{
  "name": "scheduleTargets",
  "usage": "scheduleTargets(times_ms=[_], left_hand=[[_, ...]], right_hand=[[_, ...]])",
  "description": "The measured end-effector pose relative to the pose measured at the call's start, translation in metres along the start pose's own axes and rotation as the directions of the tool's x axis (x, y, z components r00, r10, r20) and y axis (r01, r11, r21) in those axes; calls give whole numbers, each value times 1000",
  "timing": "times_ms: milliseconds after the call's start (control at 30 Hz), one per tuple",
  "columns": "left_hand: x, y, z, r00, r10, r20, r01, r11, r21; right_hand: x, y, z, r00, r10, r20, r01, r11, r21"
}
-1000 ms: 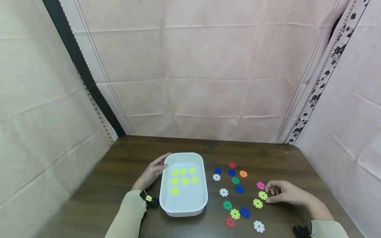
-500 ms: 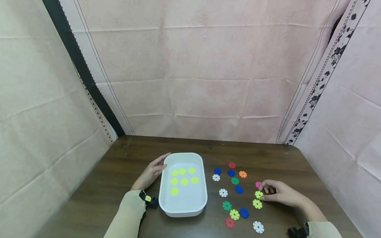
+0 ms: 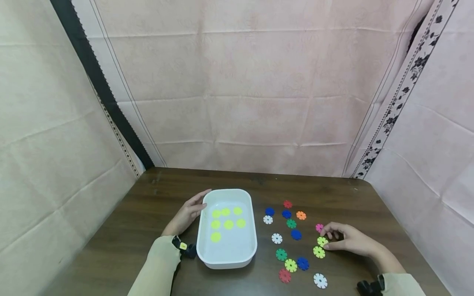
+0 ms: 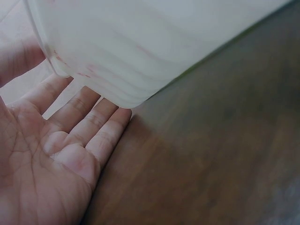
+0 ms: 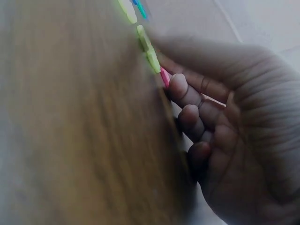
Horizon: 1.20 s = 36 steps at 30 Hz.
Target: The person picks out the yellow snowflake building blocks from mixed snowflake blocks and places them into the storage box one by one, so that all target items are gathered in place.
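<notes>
A white rectangular plastic tray [image 3: 226, 255] stands on the brown table, left of the loose pieces. My left hand [image 3: 187, 214] holds its left rim, thumb over the edge and the other fingers along the outer wall; in the left wrist view the fingertips disappear behind the tray [image 4: 126, 51]. Several flat yellow-green rounds [image 3: 228, 224] show on the tray's floor. To the right, my right hand [image 3: 349, 239] pinches a notched yellow-green interlocking disc [image 3: 321, 241] at the table between thumb and index finger. The right wrist view shows this disc [image 5: 152, 58] edge-on, the other fingers curled.
Close to the right hand lie a pink disc [image 3: 319, 227] and another yellow-green disc [image 3: 319, 252]. Several blue, green, red, white and orange discs, such as a white one [image 3: 320, 280], are scattered between hand and tray. Pale cloth walls [image 3: 255, 102] enclose the table [image 3: 111, 246].
My right hand has shifted a little left, and the yellow-green disc at its fingertips and the pink disc have slid left too. My left hand has stayed on the tray.
</notes>
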<state>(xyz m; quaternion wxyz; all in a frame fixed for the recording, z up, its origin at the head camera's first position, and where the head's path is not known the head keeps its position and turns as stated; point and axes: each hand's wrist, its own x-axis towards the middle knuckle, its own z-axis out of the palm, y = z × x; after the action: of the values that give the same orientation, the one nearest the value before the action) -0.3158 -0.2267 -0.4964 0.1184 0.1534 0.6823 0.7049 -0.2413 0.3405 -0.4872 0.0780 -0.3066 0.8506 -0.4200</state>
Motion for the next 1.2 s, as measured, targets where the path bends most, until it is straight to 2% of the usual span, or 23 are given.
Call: scheduleTargets(times_ms=[367, 633, 733, 900, 1200], left_hand=[[-3, -2, -2, 1000, -7, 0, 7, 1000, -8], [-3, 2, 0, 1000, 8, -1, -8, 1000, 2], [-2, 2, 1, 1000, 6, 3, -6, 1000, -8], [-2, 3, 2, 1000, -5, -12, 5, 1000, -10], [-2, 2, 4, 1000, -7, -13, 7, 1000, -7]], right_hand=[[-1, 3, 2, 1000, -31, -1, 31, 999, -19], [3, 4, 1, 998, -41, -36, 43, 998, 53], [8, -1, 1, 999, -22, -50, 25, 997, 75], [27, -14, 7, 999, -16, -34, 18, 997, 75], [78, -53, 25, 995, -95, 25, 94, 995, 29]])
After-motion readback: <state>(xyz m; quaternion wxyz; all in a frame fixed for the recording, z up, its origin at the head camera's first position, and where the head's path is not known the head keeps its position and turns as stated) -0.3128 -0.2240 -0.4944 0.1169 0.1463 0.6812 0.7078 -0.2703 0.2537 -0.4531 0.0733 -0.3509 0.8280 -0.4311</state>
